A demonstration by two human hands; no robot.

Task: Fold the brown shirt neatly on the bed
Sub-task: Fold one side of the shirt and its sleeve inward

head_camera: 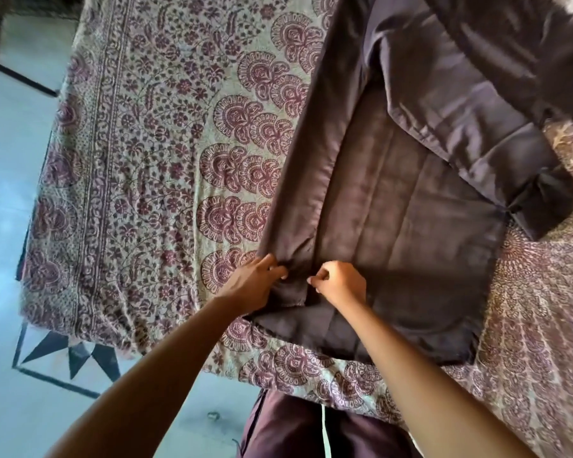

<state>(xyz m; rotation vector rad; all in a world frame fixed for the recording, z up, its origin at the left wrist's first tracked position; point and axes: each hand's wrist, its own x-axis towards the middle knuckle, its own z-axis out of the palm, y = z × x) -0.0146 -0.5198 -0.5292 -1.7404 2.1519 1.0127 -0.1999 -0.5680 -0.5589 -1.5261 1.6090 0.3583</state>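
Bedsheet [146, 143] in a maroon-and-cream floral print covers the bed, and the brown shirt [394, 209] lies spread flat on it, toward the right side. The shirt's left edge is turned inward as a long strip running from the far end down to the near hem. A sleeve [470, 127] lies across the upper body, its cuff near the shirt's right edge. Both hands work at the near-left corner, close together. The left hand [255, 282] has its fingers curled, pinching the lower end of the folded strip; the right hand [339, 284] pinches the cloth just beside it, at the strip's inner edge. Pale tiled floor [10, 193] shows at the left, and the person's dark trousers [295, 431] at the bottom.
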